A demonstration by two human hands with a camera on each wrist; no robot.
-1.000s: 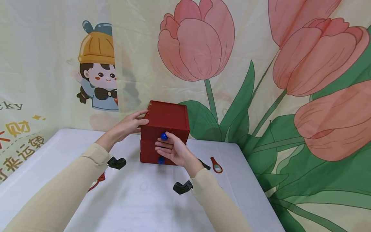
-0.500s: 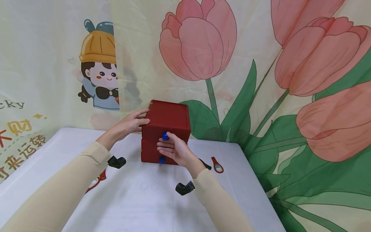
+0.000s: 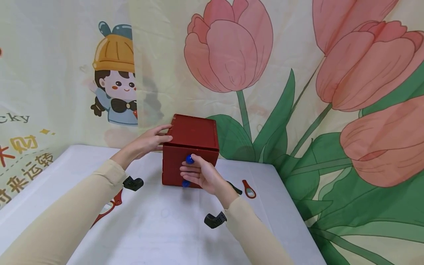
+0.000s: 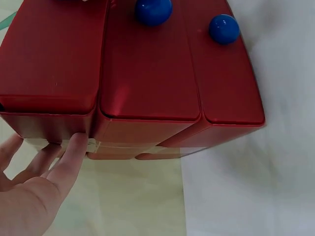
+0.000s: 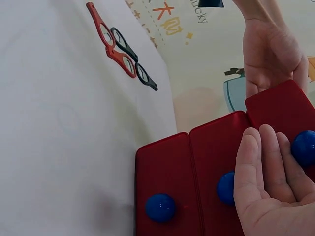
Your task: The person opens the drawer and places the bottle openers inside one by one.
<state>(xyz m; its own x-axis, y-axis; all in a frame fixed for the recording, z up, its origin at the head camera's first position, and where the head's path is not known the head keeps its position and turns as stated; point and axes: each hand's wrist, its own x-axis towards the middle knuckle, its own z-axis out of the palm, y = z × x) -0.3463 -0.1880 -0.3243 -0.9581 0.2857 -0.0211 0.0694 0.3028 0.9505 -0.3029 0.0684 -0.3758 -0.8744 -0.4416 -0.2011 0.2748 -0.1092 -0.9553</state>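
A red box of stacked drawers [image 3: 195,130] stands on the table with blue knobs on its front. The top drawer juts forward a little, leaving a narrow gap under the box's lid edge. My right hand [image 3: 207,175] pinches the top drawer's blue knob [image 3: 190,159], its other fingers extended. Lower blue knobs show in the right wrist view: the middle knob [image 5: 225,188], partly hidden by my fingers, and the bottom knob [image 5: 160,208]. My left hand [image 3: 145,142] rests its fingertips against the box's left side; in the left wrist view these fingers [image 4: 66,164] are slightly bent.
A red magnifier-like piece [image 3: 249,189] lies right of the box, beside a dark one [image 3: 234,187]. Left of it, red-framed magnifier-like pieces [image 3: 107,209] are partly behind my left sleeve. A printed cloth backdrop [image 3: 228,55] rises behind the white table [image 3: 162,228].
The top drawer has come slightly forward out of the box, my right hand moving toward me with its knob. My left hand stays on the box's side. The view shifts slightly.
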